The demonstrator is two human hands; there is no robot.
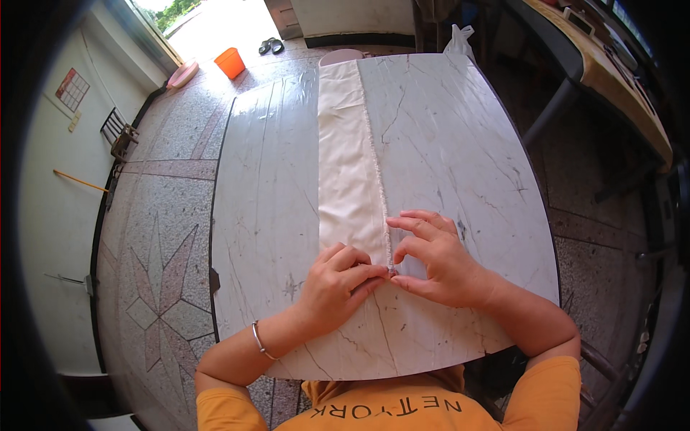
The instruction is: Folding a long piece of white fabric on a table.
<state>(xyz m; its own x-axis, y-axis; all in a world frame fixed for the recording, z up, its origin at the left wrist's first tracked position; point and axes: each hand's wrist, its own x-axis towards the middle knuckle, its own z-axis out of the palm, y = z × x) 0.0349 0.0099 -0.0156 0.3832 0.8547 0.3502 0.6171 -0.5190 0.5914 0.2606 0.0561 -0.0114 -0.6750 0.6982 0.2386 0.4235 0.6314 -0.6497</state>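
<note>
Cream cloth strip (348,158), dark-veined whitish tabletop (460,144)

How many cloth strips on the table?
1: the cream cloth strip, running from the table's far edge toward the person, rough-looking edge on the right. The left grip hides part of its near end; another underneath would be hidden.

A head-worn fisheye looks down across the table (474,158).

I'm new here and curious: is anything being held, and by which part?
The left hand pinches the cream cloth strip at its near right corner; whether the right hand, close to that corner, also grips it cannot be told.
</note>
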